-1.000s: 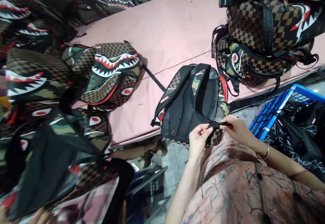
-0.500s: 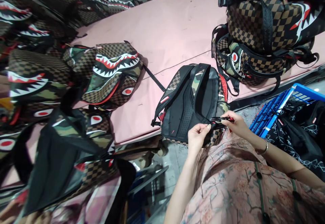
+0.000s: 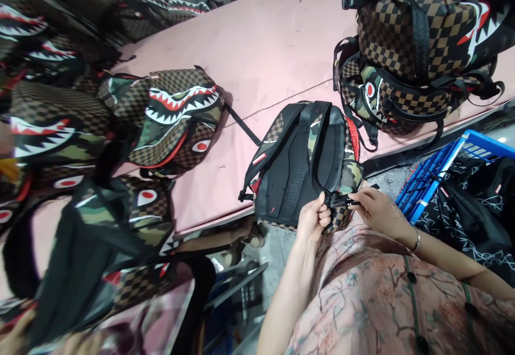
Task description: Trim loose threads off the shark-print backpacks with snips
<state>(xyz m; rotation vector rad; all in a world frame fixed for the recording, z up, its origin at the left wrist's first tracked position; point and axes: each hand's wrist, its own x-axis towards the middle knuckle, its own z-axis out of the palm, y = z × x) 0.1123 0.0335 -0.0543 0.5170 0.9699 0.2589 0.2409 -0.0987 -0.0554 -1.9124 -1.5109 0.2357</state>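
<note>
Pretty light, floppy backpack [image 3: 292, 164], probably — laid face-down over the near edge of the worktop [image 3: 257, 38]. Its strap end [image 3: 337, 200] is gripped by the curled left hand [image 3: 315, 216] and pinched by the right hand [image 3: 372, 207] — best grabbed there.

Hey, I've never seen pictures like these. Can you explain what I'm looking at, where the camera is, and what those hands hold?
There is no machine here, just a person's bare left hand and right hand. Every picture comes from one camera on their head, looking forward and down. A checkered backpack lies straps up, partly over the edge of a pink table. Both hands hold a black strap at the backpack's near right corner. Shark-mouth backpacks lie to the left, more backpacks are stacked at the right, and a blue crate beside the table holds black bags.
</note>
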